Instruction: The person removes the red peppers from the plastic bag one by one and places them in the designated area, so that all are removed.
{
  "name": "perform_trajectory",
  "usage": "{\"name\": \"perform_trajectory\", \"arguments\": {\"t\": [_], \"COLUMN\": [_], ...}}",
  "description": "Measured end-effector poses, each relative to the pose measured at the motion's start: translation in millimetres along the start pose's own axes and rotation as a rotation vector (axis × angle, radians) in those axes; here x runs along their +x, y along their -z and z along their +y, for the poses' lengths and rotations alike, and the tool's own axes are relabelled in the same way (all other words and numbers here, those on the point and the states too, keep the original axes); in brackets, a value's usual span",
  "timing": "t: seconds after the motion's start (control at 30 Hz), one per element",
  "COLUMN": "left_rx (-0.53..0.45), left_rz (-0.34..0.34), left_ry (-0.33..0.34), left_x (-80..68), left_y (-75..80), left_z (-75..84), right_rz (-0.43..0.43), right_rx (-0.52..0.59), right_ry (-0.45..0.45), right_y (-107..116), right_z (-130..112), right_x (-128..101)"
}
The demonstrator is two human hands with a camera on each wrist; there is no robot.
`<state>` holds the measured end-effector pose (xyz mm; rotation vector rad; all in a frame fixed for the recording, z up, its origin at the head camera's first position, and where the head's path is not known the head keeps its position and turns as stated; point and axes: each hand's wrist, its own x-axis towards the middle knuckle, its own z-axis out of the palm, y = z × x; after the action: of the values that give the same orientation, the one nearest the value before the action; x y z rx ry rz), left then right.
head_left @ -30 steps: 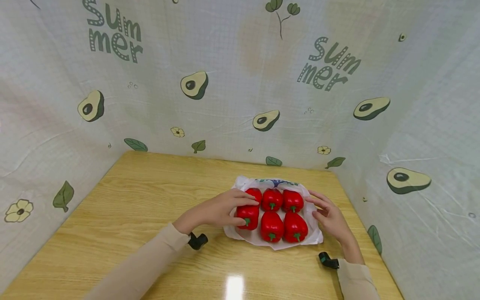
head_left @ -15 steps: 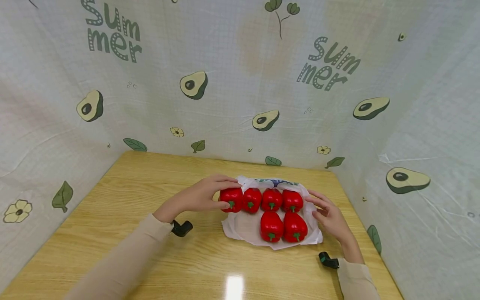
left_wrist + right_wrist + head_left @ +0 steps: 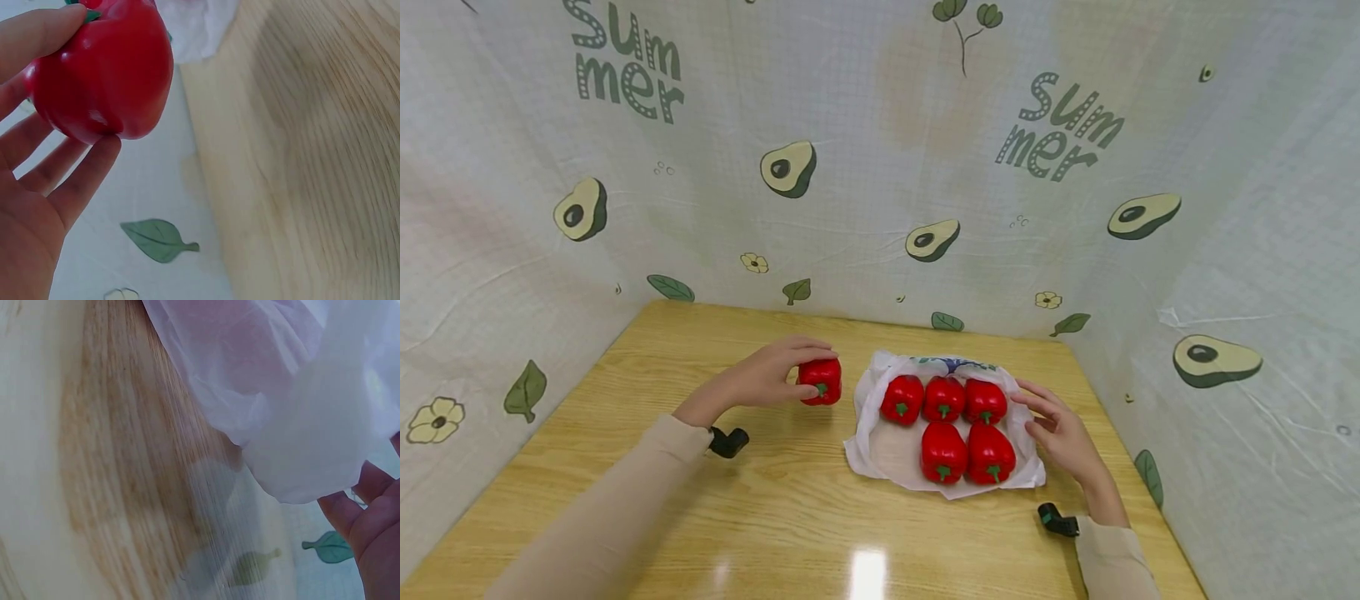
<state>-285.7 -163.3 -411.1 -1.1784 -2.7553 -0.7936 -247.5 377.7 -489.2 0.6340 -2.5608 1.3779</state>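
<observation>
Left hand (image 3: 760, 379): fingers curled round one red pepper (image 3: 821, 381), which it has carried clear of the white bag (image 3: 880, 454) since a second ago; then the pepper sat at the bag's near-left corner. The pepper now sits at the fingertips, close over the wooden table (image 3: 700, 500), well left of the bag. That corner of the bag lies bare.

Five peppers (image 3: 951, 421) remain on the bag, between the two hands.

Right hand (image 3: 1060, 433): unchanged, fingers loosely bent against the bag's right edge; whether it pinches the plastic cannot be told.

Judgement: unloading under way, one of six out.
</observation>
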Motion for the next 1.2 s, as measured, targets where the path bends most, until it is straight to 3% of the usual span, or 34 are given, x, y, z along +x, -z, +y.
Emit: {"name": "perform_trajectory", "arguments": {"t": [0.53,0.83,1.2], "left_rx": [0.016,-0.002,-0.101], "left_rz": [-0.001,0.008,-0.021], "left_ry": [0.076,0.072,0.152], "left_x": [-8.5,4.3,18.7], "left_y": [-0.6,-2.7,-13.8], "left_z": [-50.7,-66.9,-76.6], "right_rz": [0.000,-0.001,-0.005], "right_rx": [0.006,-0.008,-0.011], "right_ry": [0.006,0.010,0.013], "right_y": [1,0,-1], "right_z": [2,0,1], "right_x": [-1,0,1]}}
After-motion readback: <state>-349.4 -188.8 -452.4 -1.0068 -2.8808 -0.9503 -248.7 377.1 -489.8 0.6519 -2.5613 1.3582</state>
